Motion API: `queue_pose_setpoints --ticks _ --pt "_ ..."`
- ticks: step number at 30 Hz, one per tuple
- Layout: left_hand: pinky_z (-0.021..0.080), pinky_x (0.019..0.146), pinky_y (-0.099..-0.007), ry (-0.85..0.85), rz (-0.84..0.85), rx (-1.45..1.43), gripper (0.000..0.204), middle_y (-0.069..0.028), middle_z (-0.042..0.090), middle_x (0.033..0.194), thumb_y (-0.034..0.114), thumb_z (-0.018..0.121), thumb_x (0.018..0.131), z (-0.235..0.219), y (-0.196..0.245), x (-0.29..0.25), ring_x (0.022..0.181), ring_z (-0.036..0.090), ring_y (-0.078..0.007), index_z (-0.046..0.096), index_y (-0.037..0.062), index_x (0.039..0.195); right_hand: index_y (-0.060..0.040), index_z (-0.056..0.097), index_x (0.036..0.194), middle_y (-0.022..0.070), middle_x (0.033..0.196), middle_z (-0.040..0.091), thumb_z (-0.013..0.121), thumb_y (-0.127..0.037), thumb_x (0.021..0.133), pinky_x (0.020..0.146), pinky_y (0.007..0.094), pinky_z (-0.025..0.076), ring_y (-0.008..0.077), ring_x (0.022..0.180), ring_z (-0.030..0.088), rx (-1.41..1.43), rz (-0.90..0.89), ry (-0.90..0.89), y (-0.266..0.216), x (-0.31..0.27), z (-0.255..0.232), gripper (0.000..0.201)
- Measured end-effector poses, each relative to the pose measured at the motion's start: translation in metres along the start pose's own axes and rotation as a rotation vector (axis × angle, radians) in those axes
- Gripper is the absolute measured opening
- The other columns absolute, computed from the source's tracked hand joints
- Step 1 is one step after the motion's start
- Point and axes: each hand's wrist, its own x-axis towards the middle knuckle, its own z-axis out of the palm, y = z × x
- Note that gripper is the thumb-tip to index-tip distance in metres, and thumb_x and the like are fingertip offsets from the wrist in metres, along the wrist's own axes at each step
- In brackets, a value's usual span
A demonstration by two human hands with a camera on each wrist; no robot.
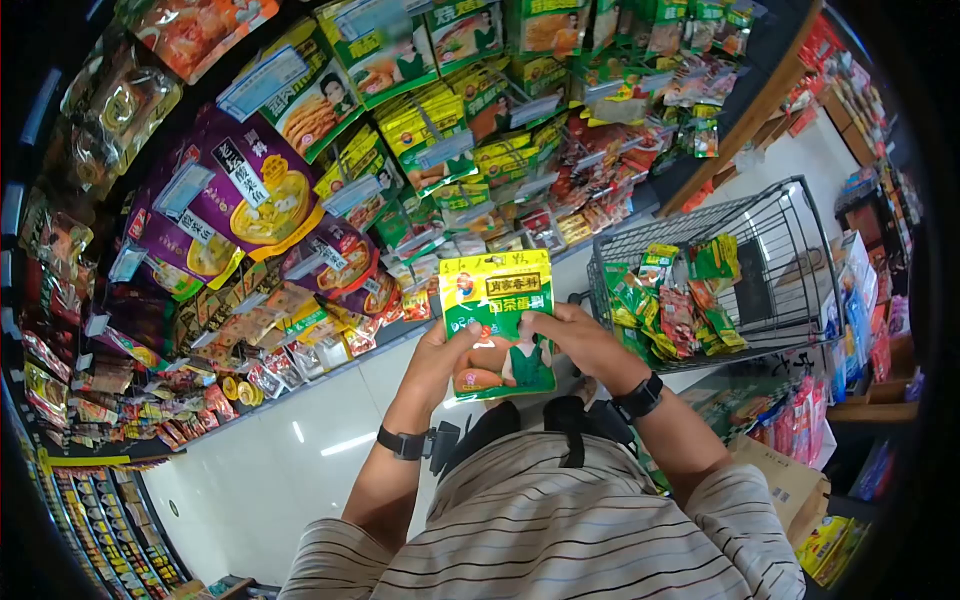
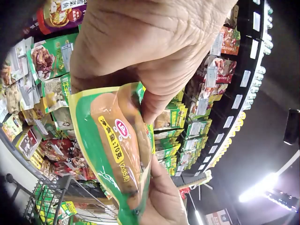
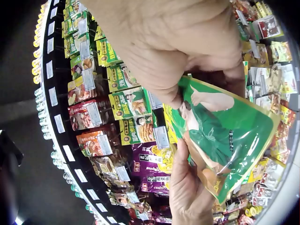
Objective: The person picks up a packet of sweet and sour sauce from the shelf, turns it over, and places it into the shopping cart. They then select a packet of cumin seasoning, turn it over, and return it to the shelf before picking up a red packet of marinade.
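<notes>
A green and yellow seasoning packet [image 1: 497, 335], printed with brown eggs and a person in green, is held upright in front of the body. My left hand [image 1: 438, 352] grips its left side, thumb lying across the front. On the opposite side my right hand [image 1: 585, 345] pinches the packet, its thumb also on the printed face. The left wrist view shows the egg picture on the packet [image 2: 115, 145] close up, with the left hand [image 2: 150, 42] over its top edge. In the right wrist view the packet [image 3: 220, 136] bends slightly below the right hand [image 3: 173, 37].
A shelf wall of hanging packets [image 1: 430, 130] rises ahead, with large purple packets [image 1: 240, 190] at left. To the right stands a wire shopping cart [image 1: 790, 240] with several packets [image 1: 680, 310] inside. A cardboard box [image 1: 775, 480] sits at lower right, and glossy floor [image 1: 240, 500] lies at left.
</notes>
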Motion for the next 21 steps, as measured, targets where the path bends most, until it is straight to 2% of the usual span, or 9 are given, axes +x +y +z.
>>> queue_pose_setpoints --ticks 4,6,7,9,12,16,19,21 --pt "0.051 0.093 -0.0323 0.012 -0.011 -0.015 0.033 -0.0084 0.065 0.120 0.017 0.062 0.098 -0.017 -0.004 0.002 0.108 0.063 -0.0169 0.058 0.0021 0.127 -0.0086 0.070 0.112 -0.0052 0.090 0.064 0.061 -0.040 0.096 0.068 0.0219 0.039 0.0039 0.079 0.051 0.004 0.016 0.025 -0.004 0.005 0.017 0.037" --pt "0.053 0.088 -0.0306 0.025 0.005 -0.005 0.030 -0.0084 0.066 0.116 0.017 0.062 0.098 -0.026 -0.007 0.005 0.102 0.064 -0.0163 0.059 0.0019 0.124 -0.0092 0.070 0.112 -0.0055 0.089 0.064 0.061 -0.040 0.096 0.067 0.0216 0.039 0.0036 0.077 0.050 0.008 0.019 0.038 -0.001 0.011 0.023 0.036" --pt "0.054 0.085 -0.0298 0.032 0.010 0.001 0.029 -0.0085 0.067 0.115 0.017 0.062 0.098 -0.030 -0.008 0.005 0.099 0.065 -0.0159 0.060 0.0018 0.123 -0.0089 0.070 0.112 -0.0049 0.091 0.065 0.061 -0.039 0.096 0.069 0.0220 0.040 0.0040 0.079 0.052 0.016 0.045 0.033 0.001 0.015 0.025 0.035" --pt "0.052 0.090 -0.0304 0.019 -0.030 -0.025 0.031 -0.0074 0.065 0.117 0.016 0.062 0.098 -0.037 -0.003 0.003 0.105 0.063 -0.0157 0.059 0.0018 0.125 -0.0082 0.069 0.113 -0.0038 0.095 0.066 0.060 -0.037 0.098 0.074 0.0226 0.043 0.0048 0.082 0.055 0.035 0.097 0.027 0.006 0.024 0.028 0.034" --pt "0.051 0.093 -0.0303 0.032 -0.053 0.007 0.032 -0.0066 0.065 0.118 0.016 0.062 0.098 -0.047 0.004 0.003 0.107 0.062 -0.0152 0.058 0.0017 0.127 -0.0083 0.070 0.113 -0.0045 0.094 0.066 0.060 -0.036 0.098 0.073 0.0219 0.043 0.0039 0.082 0.054 -0.009 0.127 0.024 0.006 0.034 0.036 0.033" --pt "0.051 0.092 -0.0300 0.050 -0.052 0.008 0.030 -0.0063 0.065 0.116 0.015 0.062 0.098 -0.069 0.001 0.007 0.106 0.062 -0.0147 0.059 0.0020 0.125 -0.0079 0.070 0.113 -0.0040 0.095 0.067 0.060 -0.035 0.099 0.072 0.0210 0.042 0.0034 0.083 0.054 0.103 0.110 0.006 0.016 0.053 0.051 0.032" --pt "0.052 0.091 -0.0300 0.045 -0.046 -0.022 0.029 -0.0062 0.066 0.115 0.015 0.062 0.098 -0.082 -0.001 0.006 0.104 0.063 -0.0145 0.060 0.0024 0.124 -0.0082 0.070 0.114 -0.0038 0.097 0.067 0.060 -0.036 0.098 0.074 0.0215 0.043 0.0041 0.085 0.055 0.004 0.120 0.001 -0.001 0.055 0.061 0.033" --pt "0.053 0.087 -0.0286 0.033 -0.063 -0.013 0.027 -0.0062 0.067 0.113 0.015 0.061 0.099 -0.085 0.006 0.003 0.101 0.065 -0.0142 0.061 0.0029 0.123 -0.0099 0.069 0.113 -0.0058 0.093 0.065 0.062 -0.038 0.097 0.067 0.0207 0.040 0.0029 0.078 0.052 0.001 0.113 -0.002 0.007 0.064 0.061 0.033"
